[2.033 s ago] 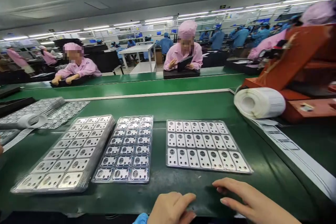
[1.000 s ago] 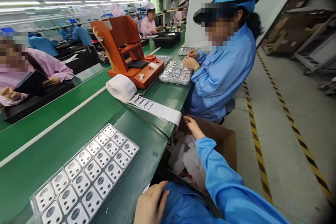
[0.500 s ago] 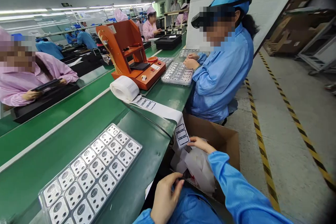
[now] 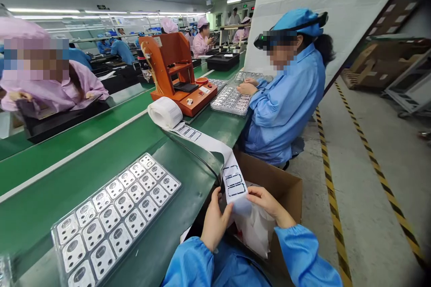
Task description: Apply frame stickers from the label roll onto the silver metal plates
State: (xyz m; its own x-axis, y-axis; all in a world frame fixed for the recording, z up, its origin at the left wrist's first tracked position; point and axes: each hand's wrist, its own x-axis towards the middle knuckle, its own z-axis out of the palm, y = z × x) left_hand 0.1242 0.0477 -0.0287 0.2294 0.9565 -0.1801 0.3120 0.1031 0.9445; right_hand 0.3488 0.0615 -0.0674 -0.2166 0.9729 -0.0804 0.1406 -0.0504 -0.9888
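A white backing strip of black-outlined adhesive stickers (image 4: 235, 180) runs off its roll (image 4: 164, 113) and hangs over the bench edge. My right hand (image 4: 269, 204) pinches the strip's right edge near its lower end. On the other side, my left hand (image 4: 213, 222) has thumb and forefinger apart, close to the strip's left edge; whether it touches is hard to see. Below both hands, crumpled white backing paper (image 4: 257, 228) lies in a cardboard box (image 4: 292, 188). To the left on the bench, a clear plastic tray (image 4: 116, 217) holds rows of silver plates with round holes.
An orange press (image 4: 178, 76) stands beyond the roll on the green bench (image 4: 164, 161). A co-worker in blue (image 4: 283, 94) sits at the far right beside another filled tray (image 4: 230, 99). Across the bench, a person in pink (image 4: 50, 85) handles a dark panel. A black cable (image 4: 198, 154) crosses near the strip.
My left hand has risen to the left edge of the strip. My right hand has moved slightly down with the strip's end, and the view has tilted up a little.
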